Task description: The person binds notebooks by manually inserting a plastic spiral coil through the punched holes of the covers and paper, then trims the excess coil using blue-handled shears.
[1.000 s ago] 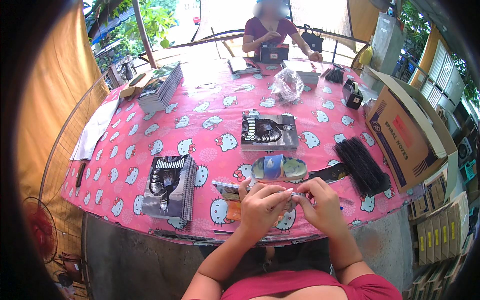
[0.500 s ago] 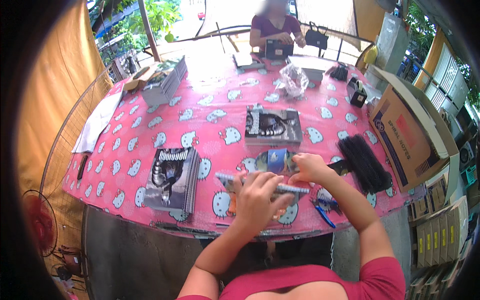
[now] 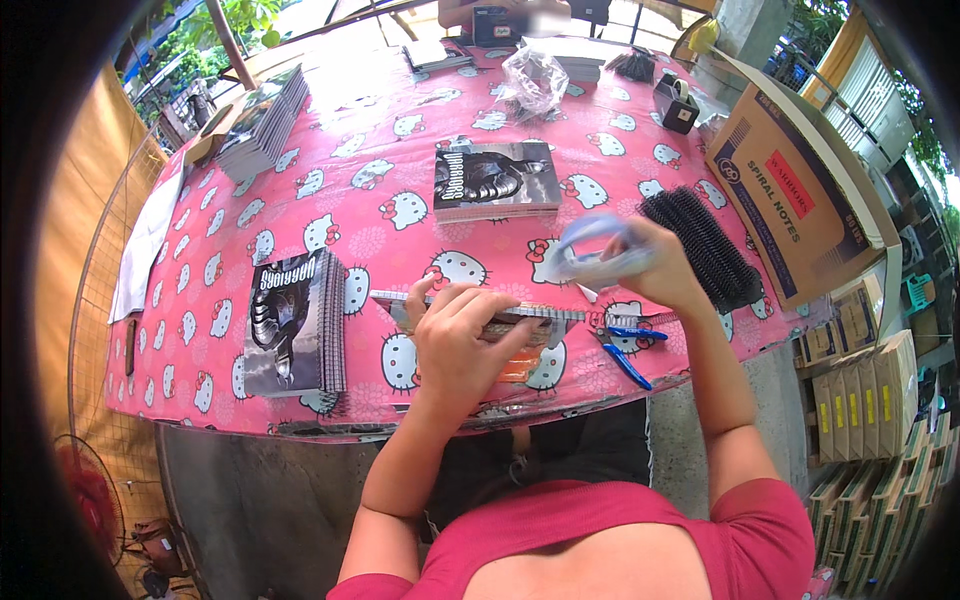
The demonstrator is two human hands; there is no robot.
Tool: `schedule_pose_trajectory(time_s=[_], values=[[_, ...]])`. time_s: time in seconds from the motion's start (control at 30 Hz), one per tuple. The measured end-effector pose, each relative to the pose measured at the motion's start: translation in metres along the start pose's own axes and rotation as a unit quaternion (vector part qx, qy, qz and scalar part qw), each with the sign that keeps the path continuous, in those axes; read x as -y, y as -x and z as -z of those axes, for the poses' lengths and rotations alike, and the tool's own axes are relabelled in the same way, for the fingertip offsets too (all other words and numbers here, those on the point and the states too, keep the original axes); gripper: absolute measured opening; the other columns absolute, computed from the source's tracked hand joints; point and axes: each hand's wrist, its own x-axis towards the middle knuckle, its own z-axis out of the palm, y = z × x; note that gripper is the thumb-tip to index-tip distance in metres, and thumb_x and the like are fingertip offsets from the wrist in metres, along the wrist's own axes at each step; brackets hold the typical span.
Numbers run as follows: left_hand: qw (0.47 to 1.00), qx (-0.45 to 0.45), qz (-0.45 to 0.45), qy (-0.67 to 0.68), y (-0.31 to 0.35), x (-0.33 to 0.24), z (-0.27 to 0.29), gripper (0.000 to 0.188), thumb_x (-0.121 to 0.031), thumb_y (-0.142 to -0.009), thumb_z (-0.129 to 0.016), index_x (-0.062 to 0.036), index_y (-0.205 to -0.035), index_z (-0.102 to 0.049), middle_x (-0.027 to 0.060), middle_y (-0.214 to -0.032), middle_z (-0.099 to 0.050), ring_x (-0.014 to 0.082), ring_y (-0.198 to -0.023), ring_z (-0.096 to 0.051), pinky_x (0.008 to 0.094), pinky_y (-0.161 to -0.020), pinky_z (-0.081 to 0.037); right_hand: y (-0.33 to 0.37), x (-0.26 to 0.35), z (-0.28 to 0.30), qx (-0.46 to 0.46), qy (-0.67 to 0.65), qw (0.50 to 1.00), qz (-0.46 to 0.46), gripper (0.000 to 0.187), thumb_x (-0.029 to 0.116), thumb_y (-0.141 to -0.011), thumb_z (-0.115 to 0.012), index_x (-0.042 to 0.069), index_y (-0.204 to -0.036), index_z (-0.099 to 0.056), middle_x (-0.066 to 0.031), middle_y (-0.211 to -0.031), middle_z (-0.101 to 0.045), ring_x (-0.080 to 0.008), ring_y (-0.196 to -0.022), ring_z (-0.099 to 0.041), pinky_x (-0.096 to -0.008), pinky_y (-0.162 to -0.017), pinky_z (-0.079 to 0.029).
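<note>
A table draped in a pink cartoon-cat cloth (image 3: 300, 210) fills the view. At three o'clock stands an open cardboard carton (image 3: 800, 190), flap raised so its contents stay within reach. Stacks of dark-covered spiral notebooks lie at eleven o'clock (image 3: 262, 120), twelve o'clock (image 3: 495, 178) and nine o'clock (image 3: 295, 325), apparently sorted into separate piles. A bundle of black spiral binding coils (image 3: 700, 245) rests at two o'clock, beside the right hand.

The left hand (image 3: 462, 345) presses flat, fingers spread, on an unbound notebook (image 3: 520, 318) at the near edge, seemingly to keep it from sliding; its long axis and wire-bound edge run from nine to three o'clock. The right hand (image 3: 655, 270) is closed on a motion-blurred pale ring-shaped object (image 3: 590, 250), lifted above the cloth. Blue-handled pliers (image 3: 628, 350) lie just right of the notebook.
</note>
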Motion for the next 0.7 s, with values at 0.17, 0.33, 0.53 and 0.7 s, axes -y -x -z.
schedule_pose_trajectory(time_s=[0.17, 0.33, 0.53, 0.7], values=[[0.998, 0.009, 0.018, -0.052, -0.005, -0.004, 0.011, 0.029, -0.027, -0.061, -0.083, -0.0125, -0.083, -0.071, 0.0006, -0.096, -0.069, 0.0201, -0.102, -0.061, 0.0492, -0.105, -0.024, -0.008, -0.015, -0.02, 0.093, -0.057, 0.993, 0.045, 0.038, 0.009, -0.072, -0.078, 0.003, -0.106, -0.061, -0.0066, -0.09, -0.066, -0.0123, -0.083, -0.063, -0.0284, -0.076, -0.051], [0.994, 0.011, 0.069, -0.085, -0.001, 0.021, 0.024, 0.032, -0.03, -0.06, -0.084, -0.012, -0.083, -0.071, 0.0017, -0.103, -0.069, 0.0262, -0.114, -0.054, 0.0544, -0.104, -0.024, -0.015, 0.016, -0.032, 0.135, -0.288, 0.946, 0.056, 0.03, 0.008, -0.072, -0.077, 0.002, -0.099, -0.066, -0.0046, -0.093, -0.07, -0.0162, -0.084, -0.064, -0.0307, -0.075, -0.051], [0.995, 0.044, 0.091, 0.022, -0.001, 0.031, 0.029, 0.031, -0.029, -0.062, -0.082, -0.0107, -0.083, -0.07, 0.0026, -0.1, -0.068, 0.0237, -0.109, -0.056, 0.0467, -0.099, -0.031, -0.029, 0.006, -0.045, 0.091, -0.1, 0.99, 0.048, 0.045, 0.003, -0.061, -0.081, 0.004, -0.104, -0.066, -0.0039, -0.092, -0.069, -0.0168, -0.085, -0.065, -0.0344, -0.077, -0.052], [0.997, -0.02, 0.078, 0.013, 0.0, 0.04, 0.042, 0.031, -0.016, -0.059, -0.084, -0.0042, -0.084, -0.07, 0.0183, -0.12, -0.059, 0.034, -0.115, -0.052, 0.0443, -0.094, -0.045, -0.048, 0.026, -0.059, 0.008, 0.031, 0.957, 0.289, 0.036, 0.005, -0.066, -0.078, 0.003, -0.099, -0.065, -0.0032, -0.083, -0.066, -0.0141, -0.078, -0.062, -0.0309, -0.074, -0.051]])
